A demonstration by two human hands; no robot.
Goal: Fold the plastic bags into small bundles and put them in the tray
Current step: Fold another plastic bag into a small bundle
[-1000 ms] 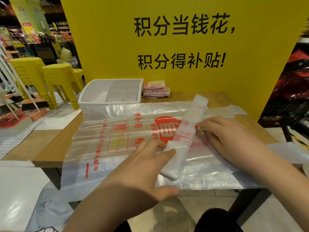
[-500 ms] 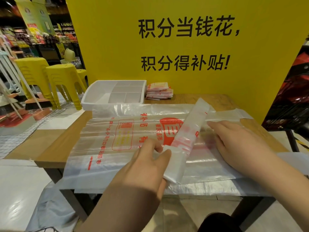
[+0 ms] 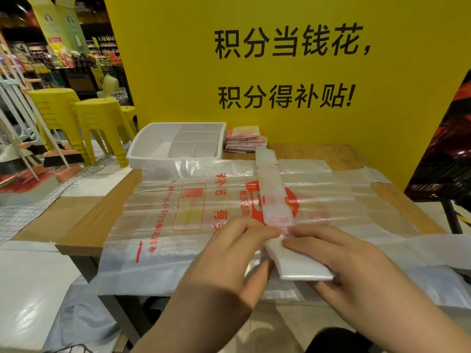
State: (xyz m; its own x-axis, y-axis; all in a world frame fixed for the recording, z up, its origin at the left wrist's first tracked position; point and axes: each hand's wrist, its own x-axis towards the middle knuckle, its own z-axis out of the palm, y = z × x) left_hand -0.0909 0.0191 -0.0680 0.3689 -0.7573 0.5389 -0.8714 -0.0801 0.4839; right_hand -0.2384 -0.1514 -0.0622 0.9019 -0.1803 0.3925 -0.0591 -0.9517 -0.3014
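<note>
A long folded bag strip (image 3: 274, 194) lay on a stack of flat printed bags (image 3: 178, 212), in front of the white divided tray (image 3: 142, 151) and to its right. At the strip's end farthest from the tray, the left hand (image 3: 234, 253) and right hand (image 3: 344, 261) both pinched it, fingers curled over, thumbs beneath. Small folded bundles (image 3: 244, 140) sat just right of the tray.
</note>
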